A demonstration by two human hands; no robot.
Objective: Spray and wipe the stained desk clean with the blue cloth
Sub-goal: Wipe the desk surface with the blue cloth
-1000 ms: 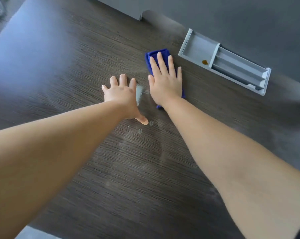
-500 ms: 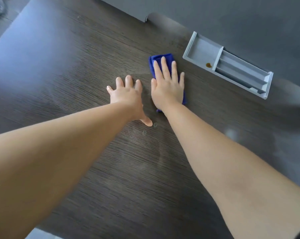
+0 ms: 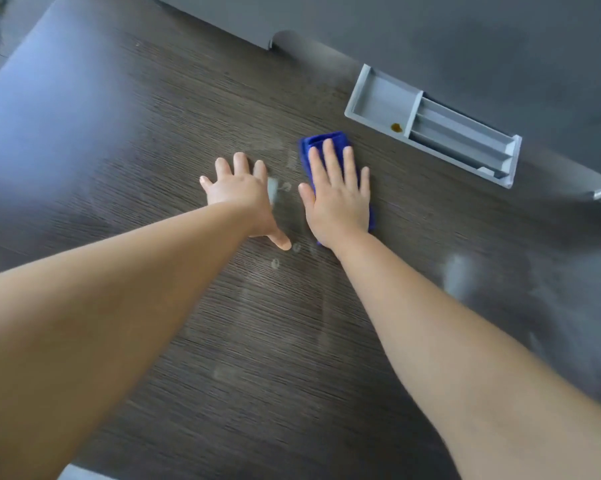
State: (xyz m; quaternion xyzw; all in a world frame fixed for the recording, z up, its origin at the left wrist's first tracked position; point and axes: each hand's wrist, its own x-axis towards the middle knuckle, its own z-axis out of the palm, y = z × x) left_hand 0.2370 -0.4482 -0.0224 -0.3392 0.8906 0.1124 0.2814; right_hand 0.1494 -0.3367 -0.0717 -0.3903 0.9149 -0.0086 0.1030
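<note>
Folded blue cloth (image 3: 323, 142) under flat right hand (image 3: 337, 199), wood-grain desk (image 3: 153, 133)

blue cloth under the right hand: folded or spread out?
Folded. The blue cloth is a narrow pad, barely wider than the right hand pressed flat on it; its far end looks doubled over.

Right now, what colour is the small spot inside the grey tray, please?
Amber-brown spot, clearest in the head view.

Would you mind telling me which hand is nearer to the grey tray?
The right hand, flat on the blue cloth, lies just short of the grey tray; the left hand rests on the desk farther away.
</note>
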